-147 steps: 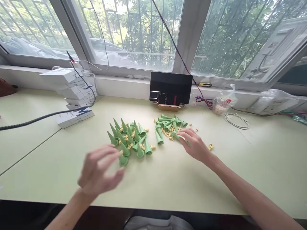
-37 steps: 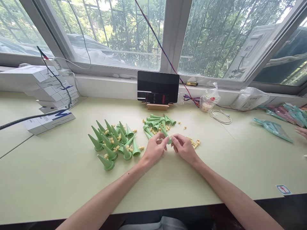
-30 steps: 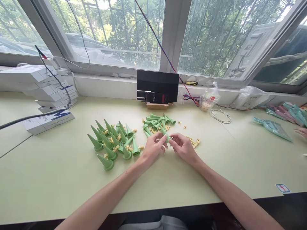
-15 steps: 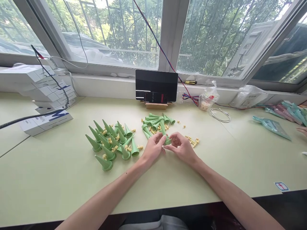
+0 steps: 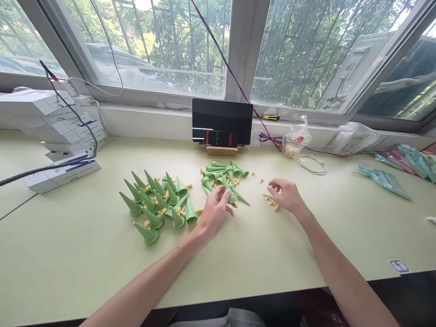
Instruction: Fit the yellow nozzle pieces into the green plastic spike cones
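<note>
My left hand (image 5: 215,210) is closed on a green plastic cone (image 5: 229,190), its wide threaded end toward me. Just beyond lies a pile of green cones (image 5: 218,167) mixed with small yellow valve-like pieces. One more slim cone (image 5: 241,197) lies to the right of the held one. My right hand (image 5: 288,195) hovers over a few yellow pieces (image 5: 271,201), fingers curved and apart from the thumb, nothing visible between them. Left of my left hand, a cluster of green cones (image 5: 153,218) stands upright or lies tilted, several with yellow pieces at the base.
A dark tablet (image 5: 222,119) and a phone (image 5: 221,138) lean on a cardboard stand at the back. White boxes (image 5: 64,175) are stacked at left with a black cable. At right are a plastic bag (image 5: 296,138), a coiled white cable (image 5: 311,164) and teal packets (image 5: 384,181).
My right hand has left the cone and moved right to the loose yellow pieces. My left hand keeps the cone, which has tilted slightly. A slim cone beside it is now uncovered.
</note>
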Motion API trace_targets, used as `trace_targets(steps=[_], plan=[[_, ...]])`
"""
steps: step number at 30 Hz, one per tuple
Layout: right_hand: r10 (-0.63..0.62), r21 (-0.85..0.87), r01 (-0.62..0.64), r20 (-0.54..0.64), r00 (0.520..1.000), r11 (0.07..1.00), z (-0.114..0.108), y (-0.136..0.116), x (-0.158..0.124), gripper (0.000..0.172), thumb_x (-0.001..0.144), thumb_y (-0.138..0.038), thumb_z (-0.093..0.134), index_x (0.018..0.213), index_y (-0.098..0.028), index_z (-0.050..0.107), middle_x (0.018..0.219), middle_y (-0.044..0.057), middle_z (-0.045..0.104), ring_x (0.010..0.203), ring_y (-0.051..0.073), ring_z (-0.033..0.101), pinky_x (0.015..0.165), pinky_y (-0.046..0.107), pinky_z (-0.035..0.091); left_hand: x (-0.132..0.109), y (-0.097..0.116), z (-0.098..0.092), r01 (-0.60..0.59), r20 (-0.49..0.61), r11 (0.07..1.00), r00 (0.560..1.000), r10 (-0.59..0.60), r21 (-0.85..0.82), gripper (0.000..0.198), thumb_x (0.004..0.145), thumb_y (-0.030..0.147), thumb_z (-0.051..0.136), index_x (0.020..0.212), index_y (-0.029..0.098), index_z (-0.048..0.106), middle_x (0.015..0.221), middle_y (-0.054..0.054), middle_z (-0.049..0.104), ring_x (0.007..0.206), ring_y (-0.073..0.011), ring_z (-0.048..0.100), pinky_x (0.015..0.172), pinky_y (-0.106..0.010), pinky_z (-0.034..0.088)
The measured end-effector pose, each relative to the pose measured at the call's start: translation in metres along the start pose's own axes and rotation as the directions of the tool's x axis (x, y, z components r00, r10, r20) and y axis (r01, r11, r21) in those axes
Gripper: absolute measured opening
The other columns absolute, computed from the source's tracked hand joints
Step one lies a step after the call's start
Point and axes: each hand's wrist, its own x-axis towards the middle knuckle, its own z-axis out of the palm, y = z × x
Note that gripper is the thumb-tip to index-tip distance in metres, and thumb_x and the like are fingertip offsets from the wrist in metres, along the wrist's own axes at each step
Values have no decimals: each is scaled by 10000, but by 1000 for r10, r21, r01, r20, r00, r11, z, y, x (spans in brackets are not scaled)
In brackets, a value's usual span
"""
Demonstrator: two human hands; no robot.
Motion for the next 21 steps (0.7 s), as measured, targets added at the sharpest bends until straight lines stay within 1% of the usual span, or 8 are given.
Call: trace_targets(steps=[2, 5, 9, 15, 18, 21], plan=[[11, -29, -8, 76, 997, 1000, 0, 5, -1, 161, 821, -316, 565, 829, -193, 669, 776, 42, 670, 699, 188, 600, 711, 329, 472, -1, 0, 0, -2, 17, 1000, 1000, 2, -7, 348, 878, 441, 588, 1060, 146, 553, 921, -69, 651, 670, -141, 628, 505, -260, 541], [29, -62, -19, 163, 986, 998, 0, 6, -3, 160, 818, -328, 585, 821, -192, 668, 817, 49, 661, 735, 191, 603, 720, 327, 460, -2, 2, 1, 1, 31, 1000, 1000, 0, -10, 360, 873, 438, 604, 1079, 147, 555, 921, -62, 633, 681, -144, 630, 519, -273, 557], [20, -87, 1, 234, 972, 996, 1, 4, -4, 131, 822, -312, 587, 774, -193, 615, 834, 49, 632, 765, 191, 591, 718, 318, 450, -3, 3, 3, -3, 35, 1000, 999, 4, -16, 347, 877, 416, 603, 1079, 137, 556, 928, -58, 598, 701, -155, 647, 547, -297, 580], [9, -64, 8, 261, 965, 998, 6, -1, -6, 145, 854, -287, 543, 740, -197, 551, 827, 51, 602, 761, 190, 568, 704, 317, 449, -3, 4, 4, -14, 43, 1000, 999, 15, -25, 291, 891, 395, 591, 1016, 138, 534, 956, -59, 576, 721, -158, 665, 605, -318, 600], [4, -48, 8, 251, 968, 999, 9, -5, -7, 150, 862, -275, 529, 736, -195, 546, 824, 54, 602, 774, 193, 563, 714, 320, 452, -4, 3, 5, -15, 42, 1000, 999, 16, -25, 292, 896, 395, 590, 1026, 140, 532, 979, -58, 569, 728, -157, 671, 634, -327, 606], [-10, -32, 17, 220, 975, 999, 11, -7, -7, 150, 863, -266, 526, 730, -197, 540, 810, 51, 611, 767, 194, 559, 705, 317, 446, -4, 3, 5, -11, 38, 1000, 999, 11, -20, 299, 898, 389, 591, 1057, 144, 529, 1063, -73, 565, 732, -154, 679, 653, -339, 613]])
